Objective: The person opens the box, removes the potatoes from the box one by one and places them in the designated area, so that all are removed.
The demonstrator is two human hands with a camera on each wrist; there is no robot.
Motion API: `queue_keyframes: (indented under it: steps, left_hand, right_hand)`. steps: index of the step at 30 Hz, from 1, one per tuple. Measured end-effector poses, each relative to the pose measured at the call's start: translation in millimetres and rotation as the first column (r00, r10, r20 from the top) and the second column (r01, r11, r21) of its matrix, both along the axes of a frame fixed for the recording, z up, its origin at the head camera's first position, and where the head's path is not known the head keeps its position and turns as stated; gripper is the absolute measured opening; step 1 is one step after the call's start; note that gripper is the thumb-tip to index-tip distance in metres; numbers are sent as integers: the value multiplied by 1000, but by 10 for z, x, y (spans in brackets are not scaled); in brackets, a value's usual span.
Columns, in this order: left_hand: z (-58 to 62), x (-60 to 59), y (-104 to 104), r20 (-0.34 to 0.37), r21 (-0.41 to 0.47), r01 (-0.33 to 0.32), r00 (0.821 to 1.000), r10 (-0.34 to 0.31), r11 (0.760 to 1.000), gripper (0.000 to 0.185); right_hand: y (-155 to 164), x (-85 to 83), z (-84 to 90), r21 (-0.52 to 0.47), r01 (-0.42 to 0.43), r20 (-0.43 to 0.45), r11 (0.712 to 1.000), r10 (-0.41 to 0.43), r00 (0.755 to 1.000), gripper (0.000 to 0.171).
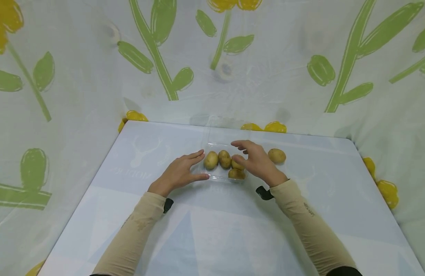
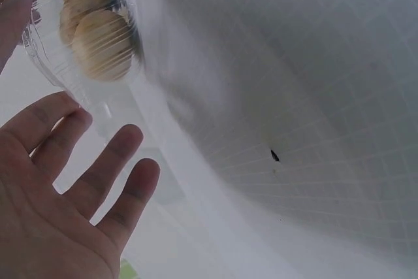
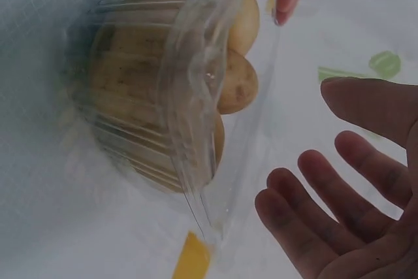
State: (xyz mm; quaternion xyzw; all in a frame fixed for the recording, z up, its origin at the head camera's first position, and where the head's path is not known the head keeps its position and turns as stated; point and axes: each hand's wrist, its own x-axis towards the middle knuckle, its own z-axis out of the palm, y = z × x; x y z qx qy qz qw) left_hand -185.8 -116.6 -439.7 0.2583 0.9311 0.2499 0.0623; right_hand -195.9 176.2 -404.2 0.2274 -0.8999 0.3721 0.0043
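A clear plastic box (image 1: 217, 177) holds several potatoes (image 1: 224, 159) in the head view, its transparent lid (image 1: 224, 132) raised at the back. My left hand (image 1: 179, 172) is at the box's left side, fingers and thumb spread; in the left wrist view its fingertips (image 2: 80, 114) come close to the rim, and contact is hard to tell. Over the box's right side hovers my right hand (image 1: 257, 159), fingers loosely bent and holding nothing. It partly hides a potato in the head view. The right wrist view shows its fingers (image 3: 326, 194) apart from the box wall.
One loose potato (image 1: 277, 156) lies on the table to the right of the box, just beyond my right hand. The pale table (image 1: 233, 230) meets flower-printed sheeting (image 1: 267, 76) behind and at both sides.
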Motion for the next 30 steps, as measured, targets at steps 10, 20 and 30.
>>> queue_keyframes:
  steps: [10, 20, 30]
  left_hand:
    - [-34, -11, -18, 6, -2, -7, 1000, 7, 1000, 88]
    - [-65, -15, -29, -10, 18, -2, 1000, 2, 1000, 89]
    - [-59, -15, -33, -24, 30, 3, 1000, -3, 1000, 90]
  right_hand:
    - [-120, -97, -68, 51, -12, 53, 999, 9, 999, 47]
    - [-220, -132, -133, 144, 19, 123, 989, -37, 992, 49]
    - [-336, -127, -178, 261, 41, 81, 964, -64, 995, 41]
